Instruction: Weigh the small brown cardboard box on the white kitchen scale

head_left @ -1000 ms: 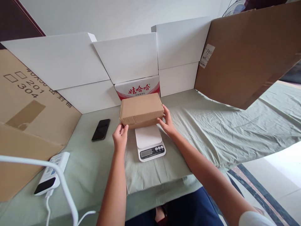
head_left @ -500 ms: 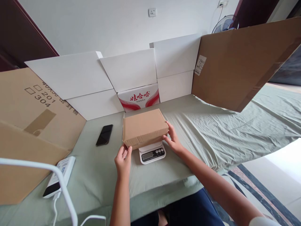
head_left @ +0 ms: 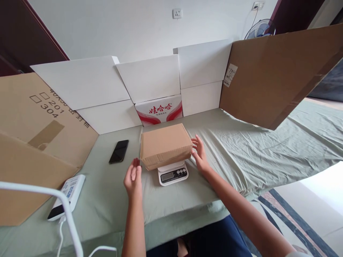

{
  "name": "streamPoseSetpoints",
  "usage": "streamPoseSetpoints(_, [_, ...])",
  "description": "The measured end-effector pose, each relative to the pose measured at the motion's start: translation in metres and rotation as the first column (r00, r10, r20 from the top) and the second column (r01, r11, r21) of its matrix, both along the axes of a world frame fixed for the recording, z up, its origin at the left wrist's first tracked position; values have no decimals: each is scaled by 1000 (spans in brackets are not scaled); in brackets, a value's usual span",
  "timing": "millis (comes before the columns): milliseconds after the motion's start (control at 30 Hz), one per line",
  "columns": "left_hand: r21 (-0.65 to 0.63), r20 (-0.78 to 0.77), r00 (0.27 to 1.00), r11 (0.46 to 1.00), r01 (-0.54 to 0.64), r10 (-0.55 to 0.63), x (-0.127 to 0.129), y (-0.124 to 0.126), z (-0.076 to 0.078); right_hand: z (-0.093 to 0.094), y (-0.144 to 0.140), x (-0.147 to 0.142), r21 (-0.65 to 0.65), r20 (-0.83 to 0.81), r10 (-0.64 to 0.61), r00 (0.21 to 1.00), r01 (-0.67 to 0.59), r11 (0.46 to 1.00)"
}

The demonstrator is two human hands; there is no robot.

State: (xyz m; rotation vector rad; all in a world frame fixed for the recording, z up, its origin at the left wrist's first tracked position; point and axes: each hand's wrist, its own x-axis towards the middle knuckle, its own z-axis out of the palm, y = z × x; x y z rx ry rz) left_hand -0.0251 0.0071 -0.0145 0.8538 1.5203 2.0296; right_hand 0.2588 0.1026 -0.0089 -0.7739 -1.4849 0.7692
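Observation:
A brown cardboard box (head_left: 166,144) rests on top of a white kitchen scale (head_left: 173,175), covering most of its platform. The scale's display and several buttons show in front of the box. My left hand (head_left: 133,177) is beside the box's front left corner, open, a little apart from it. At the right end of the box, my right hand (head_left: 199,154) is open with the fingers spread, very near the cardboard; whether the fingertips touch it I cannot tell. Neither hand holds anything.
A black smartphone (head_left: 119,151) lies left of the box. A white power bank (head_left: 66,197) with a cable sits farther left, by a white curved tube (head_left: 63,194). White panels (head_left: 150,78) and large cardboard sheets (head_left: 270,75) stand around the cloth-covered surface (head_left: 209,194).
Both hands have let go of the box and drawn outward, the left to the left and the right slightly to the right. The box stays on the scale.

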Motion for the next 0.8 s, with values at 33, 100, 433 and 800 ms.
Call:
streamPoseSetpoints(33, [22, 31, 999, 999, -25, 24, -2, -1, 2, 1, 2, 2, -12, -47, -38, 998, 38, 999])
streamPoseSetpoints(100, [30, 70, 997, 999, -40, 38, -6, -1, 5, 3, 4, 5, -39, -113, -101, 989, 97, 995])
streamPoseSetpoints(433, [-96, -17, 998, 994, 59, -61, 4, 2, -4, 11, -2, 3, -14, 48, 67, 997, -66, 998])
streamPoseSetpoints(800, [-148, -61, 997, 988, 37, -46, 9, 2, -4, 11, -5, -1, -17, 151, 67, 986, -65, 998])
